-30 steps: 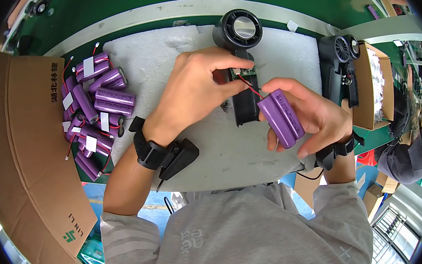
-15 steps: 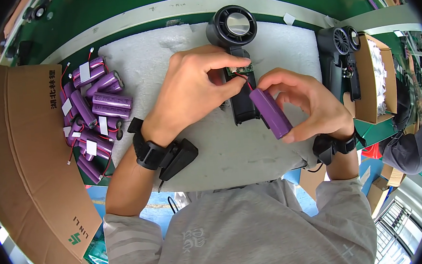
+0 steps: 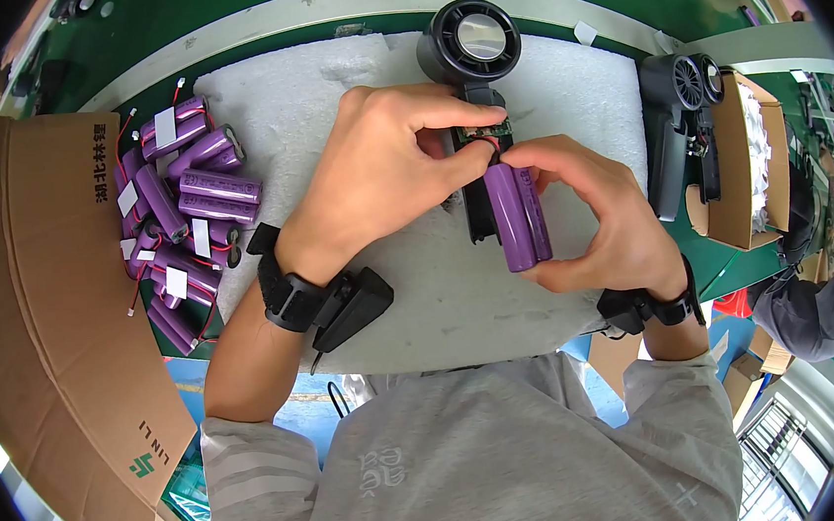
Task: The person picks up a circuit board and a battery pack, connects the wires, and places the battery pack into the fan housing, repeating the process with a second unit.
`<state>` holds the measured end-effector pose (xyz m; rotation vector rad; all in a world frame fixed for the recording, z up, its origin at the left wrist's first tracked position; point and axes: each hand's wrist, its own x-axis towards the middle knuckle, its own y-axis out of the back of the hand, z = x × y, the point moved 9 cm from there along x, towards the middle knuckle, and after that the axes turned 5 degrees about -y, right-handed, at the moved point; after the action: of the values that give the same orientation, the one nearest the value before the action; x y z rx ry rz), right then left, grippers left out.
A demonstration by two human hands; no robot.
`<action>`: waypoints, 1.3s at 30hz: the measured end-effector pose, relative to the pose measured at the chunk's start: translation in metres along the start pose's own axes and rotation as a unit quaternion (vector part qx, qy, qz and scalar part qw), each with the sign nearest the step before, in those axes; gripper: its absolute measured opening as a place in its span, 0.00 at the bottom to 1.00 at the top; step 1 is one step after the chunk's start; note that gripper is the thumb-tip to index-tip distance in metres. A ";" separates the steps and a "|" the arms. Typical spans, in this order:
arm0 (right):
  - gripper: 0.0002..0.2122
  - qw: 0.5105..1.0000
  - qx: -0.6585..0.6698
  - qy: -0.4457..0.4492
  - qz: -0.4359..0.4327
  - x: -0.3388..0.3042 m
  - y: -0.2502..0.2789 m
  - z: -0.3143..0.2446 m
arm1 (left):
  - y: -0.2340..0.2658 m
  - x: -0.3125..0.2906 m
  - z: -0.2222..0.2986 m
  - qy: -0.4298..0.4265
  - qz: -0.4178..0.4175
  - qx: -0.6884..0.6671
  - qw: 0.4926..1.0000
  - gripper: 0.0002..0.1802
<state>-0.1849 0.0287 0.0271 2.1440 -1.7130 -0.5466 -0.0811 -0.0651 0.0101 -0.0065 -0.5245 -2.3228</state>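
A black handheld fan (image 3: 481,39) lies on the white foam sheet, its round head pointing away from me. Its handle is uncovered, and a small green circuit board (image 3: 487,131) shows near the neck. My left hand (image 3: 375,180) pinches the fan there, thumb and forefinger at the board's two ends. Between finger and thumb, my right hand (image 3: 617,218) holds a purple battery pack (image 3: 517,217) of two cells by its ends. The pack lies over the right part of the handle, nearly in line with it. A red wire is partly visible between pack and board.
Several purple battery packs (image 3: 218,200) with wires and white labels are heaped on the left, beside a large cardboard box (image 3: 63,291). More black fans (image 3: 665,130) and a small open carton (image 3: 717,175) stand on the right. Another person (image 3: 804,321) is at the far right.
My right hand has turned the battery pack from a slant to nearly parallel with the handle, moving it left over the handle. Both its cells show now. My left hand keeps its pinch.
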 end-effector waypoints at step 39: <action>0.25 0.972 -0.157 0.088 0.152 -0.007 -0.010 -0.017 | -0.001 -0.004 0.003 -0.027 0.020 0.008 0.999 0.13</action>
<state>-0.1692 0.0386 0.0374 1.6245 -1.6842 -0.4863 -0.0798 -0.0604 0.0119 -0.0710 -0.5659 -2.2841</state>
